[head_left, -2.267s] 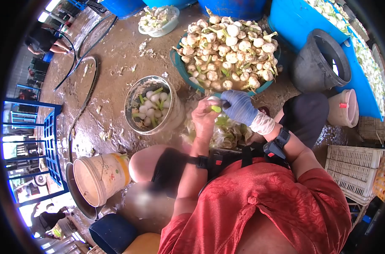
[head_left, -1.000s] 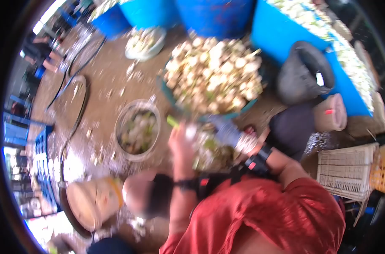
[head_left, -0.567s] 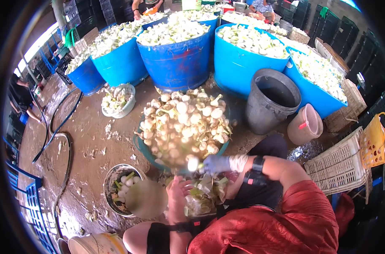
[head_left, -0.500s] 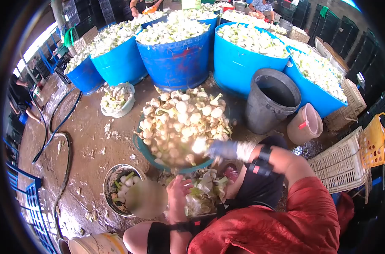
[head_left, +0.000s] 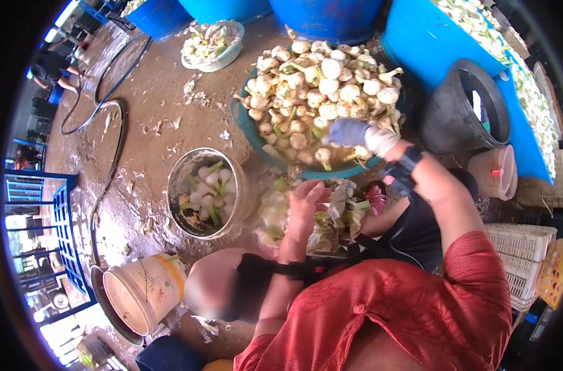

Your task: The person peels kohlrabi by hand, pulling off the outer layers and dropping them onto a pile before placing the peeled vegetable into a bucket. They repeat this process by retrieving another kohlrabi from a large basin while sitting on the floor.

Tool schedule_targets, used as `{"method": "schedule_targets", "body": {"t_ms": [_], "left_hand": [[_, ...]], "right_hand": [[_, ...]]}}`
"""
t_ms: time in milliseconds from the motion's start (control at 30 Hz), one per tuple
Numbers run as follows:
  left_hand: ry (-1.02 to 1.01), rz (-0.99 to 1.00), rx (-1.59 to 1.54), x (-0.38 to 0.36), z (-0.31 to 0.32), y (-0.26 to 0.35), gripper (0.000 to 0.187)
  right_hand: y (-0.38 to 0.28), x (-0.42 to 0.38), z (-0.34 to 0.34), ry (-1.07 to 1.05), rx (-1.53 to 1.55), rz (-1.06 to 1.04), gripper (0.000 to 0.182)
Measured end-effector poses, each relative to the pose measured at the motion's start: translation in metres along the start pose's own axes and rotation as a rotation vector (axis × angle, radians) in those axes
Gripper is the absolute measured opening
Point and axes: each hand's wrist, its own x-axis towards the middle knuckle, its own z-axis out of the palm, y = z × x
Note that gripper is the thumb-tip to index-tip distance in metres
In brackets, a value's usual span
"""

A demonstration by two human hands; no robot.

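My right hand (head_left: 349, 133), in a bluish glove with a white cuff, is over the near side of a green tub (head_left: 245, 127) of water. Pale round bulbs (head_left: 331, 86) with short stems are heaped in that tub. Its fingers are blurred, so what they hold cannot be made out. My bare left hand (head_left: 308, 201) is above a pile of peeled leaves (head_left: 340, 213) between the legs, with its fingers bent; anything in them is hidden. Left of it stands a round bucket (head_left: 174, 193) with cleaned white bulbs (head_left: 212, 190) and green stems inside.
Blue tubs (head_left: 426, 37) line the far side, beside a black bucket (head_left: 436, 123) and a pink bucket (head_left: 478, 173). A white basin (head_left: 227, 60) of peelings sits at the back. A hose (head_left: 122, 133) crosses the wet floor near a beige bucket (head_left: 130, 297). A person (head_left: 49, 68) is far left.
The view has tilted down and left, so the tubs sit higher in the picture. My right hand remains at the tub's near side, and my left hand is still over the leaves.
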Motion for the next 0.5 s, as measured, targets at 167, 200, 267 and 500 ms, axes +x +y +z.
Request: {"method": "schedule_targets", "body": {"t_ms": [167, 200, 267, 500], "left_hand": [[-0.04, 0.06, -0.038, 0.007, -0.01, -0.005, 0.04], [-0.022, 0.044, -0.012, 0.009, -0.011, -0.004, 0.041], [-0.004, 0.014, -0.04, 0.015, -0.015, -0.01, 0.036], [0.225, 0.126, -0.21, 0.01, -0.019, 0.008, 0.049]], "right_hand": [[-0.041, 0.046, 0.092, -0.022, 0.364, 0.595, 0.03], [-0.038, 0.054, 0.112, 0.097, 0.407, 0.7, 0.037], [-0.031, 0.049, 0.11, 0.087, 0.357, 0.571, 0.038], [-0.094, -0.01, 0.069, 0.654, 0.787, -0.047, 0.062]]}}
